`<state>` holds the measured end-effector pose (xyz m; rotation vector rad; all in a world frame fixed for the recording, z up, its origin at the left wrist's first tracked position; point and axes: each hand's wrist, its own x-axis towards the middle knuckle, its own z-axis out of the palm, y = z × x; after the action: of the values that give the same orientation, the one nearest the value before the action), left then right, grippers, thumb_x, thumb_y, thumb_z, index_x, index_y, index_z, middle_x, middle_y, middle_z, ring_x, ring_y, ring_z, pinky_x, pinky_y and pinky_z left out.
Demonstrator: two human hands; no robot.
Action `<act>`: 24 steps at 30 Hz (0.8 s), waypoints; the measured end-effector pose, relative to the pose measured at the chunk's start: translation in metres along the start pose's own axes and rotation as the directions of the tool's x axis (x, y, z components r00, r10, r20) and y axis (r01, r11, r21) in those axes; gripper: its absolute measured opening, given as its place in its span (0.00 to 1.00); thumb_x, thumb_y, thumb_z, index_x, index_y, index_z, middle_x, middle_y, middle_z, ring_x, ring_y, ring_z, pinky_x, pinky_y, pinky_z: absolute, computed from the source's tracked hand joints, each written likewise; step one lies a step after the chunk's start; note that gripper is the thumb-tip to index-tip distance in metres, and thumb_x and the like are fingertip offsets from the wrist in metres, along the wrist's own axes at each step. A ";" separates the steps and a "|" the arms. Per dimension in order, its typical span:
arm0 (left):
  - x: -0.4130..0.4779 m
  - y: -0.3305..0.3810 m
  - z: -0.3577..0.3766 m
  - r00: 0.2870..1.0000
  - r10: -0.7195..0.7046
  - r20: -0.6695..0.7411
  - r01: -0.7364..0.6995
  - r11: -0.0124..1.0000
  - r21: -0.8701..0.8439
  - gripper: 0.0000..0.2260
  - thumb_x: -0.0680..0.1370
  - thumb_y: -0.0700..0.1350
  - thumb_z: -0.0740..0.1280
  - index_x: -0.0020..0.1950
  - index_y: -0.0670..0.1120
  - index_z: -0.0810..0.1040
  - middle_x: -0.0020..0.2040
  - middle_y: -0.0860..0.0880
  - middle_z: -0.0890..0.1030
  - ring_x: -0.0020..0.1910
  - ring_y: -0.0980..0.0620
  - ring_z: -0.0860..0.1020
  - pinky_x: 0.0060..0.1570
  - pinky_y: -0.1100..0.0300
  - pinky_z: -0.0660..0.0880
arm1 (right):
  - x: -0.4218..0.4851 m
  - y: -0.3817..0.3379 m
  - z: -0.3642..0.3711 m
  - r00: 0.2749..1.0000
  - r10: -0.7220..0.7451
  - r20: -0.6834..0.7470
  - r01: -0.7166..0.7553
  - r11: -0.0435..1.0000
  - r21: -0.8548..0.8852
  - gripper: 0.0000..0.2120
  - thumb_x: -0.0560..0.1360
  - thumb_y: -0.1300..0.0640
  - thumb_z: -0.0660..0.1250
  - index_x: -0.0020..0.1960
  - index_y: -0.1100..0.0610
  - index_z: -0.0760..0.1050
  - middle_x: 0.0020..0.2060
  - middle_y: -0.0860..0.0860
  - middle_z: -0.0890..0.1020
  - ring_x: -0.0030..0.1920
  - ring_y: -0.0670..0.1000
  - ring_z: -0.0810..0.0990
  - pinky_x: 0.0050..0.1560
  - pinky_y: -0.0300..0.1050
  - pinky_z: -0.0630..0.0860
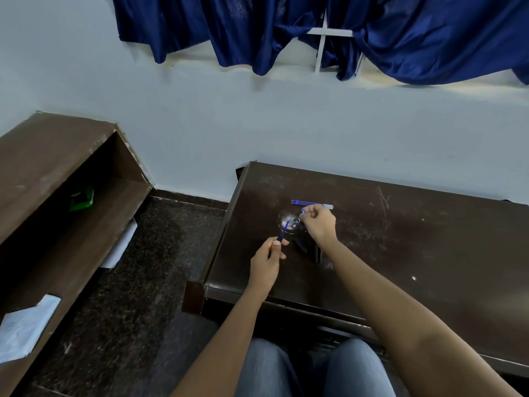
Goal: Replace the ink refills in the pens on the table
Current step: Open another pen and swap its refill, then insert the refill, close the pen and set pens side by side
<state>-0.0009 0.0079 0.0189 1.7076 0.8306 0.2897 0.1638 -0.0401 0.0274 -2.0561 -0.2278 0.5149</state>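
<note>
— Where is the pen?
— The left hand (267, 262) pinches a slim blue pen (283, 232) by its lower end, fingers curled. Its long axis tilts away from the person and slightly right, over the desk (400, 253).
— And the other hand?
— The right hand (319, 224), just beyond and right of the left, pinches a small pale piece (303, 211) with a blue end; I cannot tell what it is. Just past its knuckles, thin blue refills (312, 204) lie flat, side by side, running left to right on dark, scratched, glossy brown wood.
</note>
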 end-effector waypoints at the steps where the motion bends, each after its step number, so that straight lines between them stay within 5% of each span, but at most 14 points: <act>1: -0.002 0.004 -0.001 1.000 0.008 -0.008 -0.008 1.000 0.004 0.13 0.83 0.51 0.53 0.52 0.53 0.77 0.38 0.53 0.77 0.40 0.57 0.75 0.42 0.63 0.70 | -0.003 -0.007 -0.004 0.999 0.032 -0.011 -0.030 0.984 0.176 0.06 0.73 0.64 0.67 0.49 0.60 0.78 0.44 0.58 0.82 0.45 0.54 0.83 0.53 0.50 0.80; 4: -0.009 0.017 -0.003 0.999 0.033 -0.033 -0.032 0.999 0.023 0.13 0.83 0.50 0.53 0.52 0.53 0.77 0.37 0.53 0.77 0.38 0.58 0.74 0.39 0.66 0.68 | -0.021 -0.030 -0.018 0.991 0.050 0.128 -0.115 0.814 0.569 0.06 0.77 0.68 0.62 0.53 0.64 0.74 0.40 0.56 0.79 0.39 0.49 0.81 0.51 0.50 0.81; 7: -0.018 0.031 -0.005 0.997 0.062 -0.050 -0.061 0.998 0.033 0.13 0.83 0.49 0.53 0.50 0.53 0.77 0.36 0.53 0.76 0.38 0.57 0.74 0.38 0.67 0.68 | -0.040 -0.045 -0.029 0.965 -0.041 0.261 -0.162 0.688 0.708 0.04 0.79 0.69 0.60 0.50 0.62 0.72 0.39 0.55 0.77 0.46 0.53 0.82 0.54 0.54 0.80; 15: -0.044 0.062 -0.009 0.987 0.132 -0.095 -0.133 0.991 -0.005 0.13 0.83 0.48 0.53 0.50 0.51 0.78 0.33 0.54 0.75 0.34 0.58 0.72 0.36 0.67 0.67 | -0.082 -0.068 -0.055 0.940 -0.121 0.319 -0.169 0.648 0.743 0.05 0.81 0.66 0.56 0.51 0.62 0.70 0.46 0.59 0.80 0.48 0.56 0.84 0.47 0.51 0.83; 24: -0.080 0.087 -0.014 0.986 0.146 -0.078 -0.148 0.989 -0.020 0.13 0.83 0.49 0.54 0.49 0.53 0.78 0.35 0.53 0.76 0.40 0.57 0.75 0.42 0.68 0.67 | -0.122 -0.084 -0.085 0.950 -0.178 0.256 -0.083 0.647 0.758 0.03 0.81 0.63 0.57 0.50 0.61 0.70 0.48 0.60 0.81 0.47 0.55 0.84 0.44 0.51 0.83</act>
<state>-0.0341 -0.0427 0.1212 1.7461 0.7541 0.4663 0.0964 -0.1070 0.1699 -1.1165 -0.2004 0.7502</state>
